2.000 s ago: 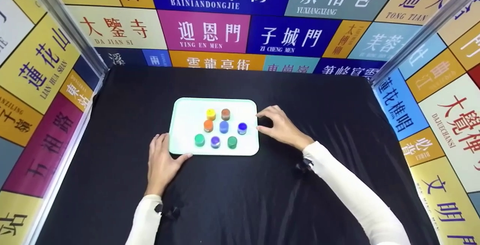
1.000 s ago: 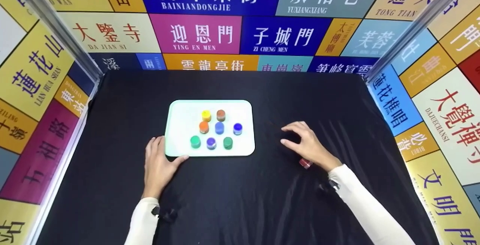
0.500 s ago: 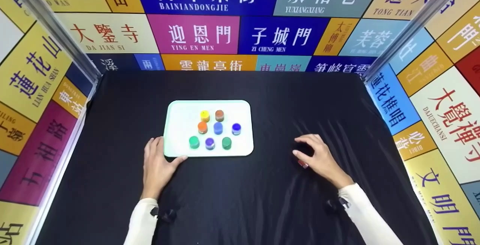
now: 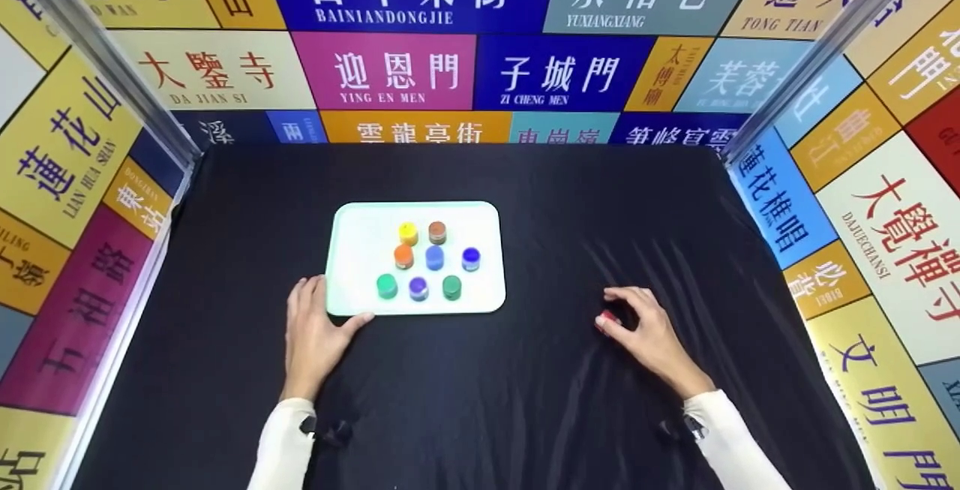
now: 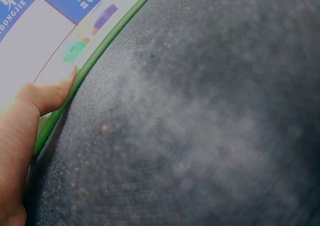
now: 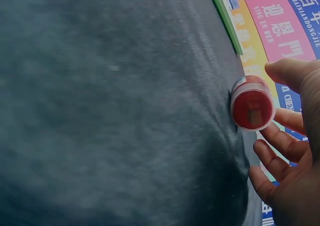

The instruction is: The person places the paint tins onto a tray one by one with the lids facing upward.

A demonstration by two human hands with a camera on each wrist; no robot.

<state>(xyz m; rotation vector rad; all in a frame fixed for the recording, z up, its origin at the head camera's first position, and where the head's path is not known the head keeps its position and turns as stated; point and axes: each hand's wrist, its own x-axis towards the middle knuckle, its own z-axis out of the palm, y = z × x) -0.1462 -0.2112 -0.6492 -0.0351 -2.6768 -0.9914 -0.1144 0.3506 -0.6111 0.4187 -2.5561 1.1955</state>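
My left hand (image 4: 316, 336) rests at the near left corner of a pale green-rimmed tray (image 4: 349, 250). Its thumb touches the front rim, and its fingers lie along the left side. In the right wrist view a small red paint jar (image 6: 252, 104) lies on its side on the cloth. My right hand (image 4: 651, 336) is around it, thumb and fingers spread, without a visible pinch. From the head view the thumb partly covers the jar. Several paint jars stand on the tray, among them yellow (image 4: 408, 233), brown (image 4: 437, 232), orange (image 4: 403, 257) and dark green (image 4: 451, 287).
Black cloth (image 4: 525, 400) covers the table, with creases on the right side. Printed sign panels (image 4: 390, 70) wall in the back and both sides. Metal posts (image 4: 817, 47) stand at the back corners.
My right hand has left the tray's right edge and moved right and toward me, to the red paint jar. My left hand has stayed at the tray corner. The view has shifted slightly.
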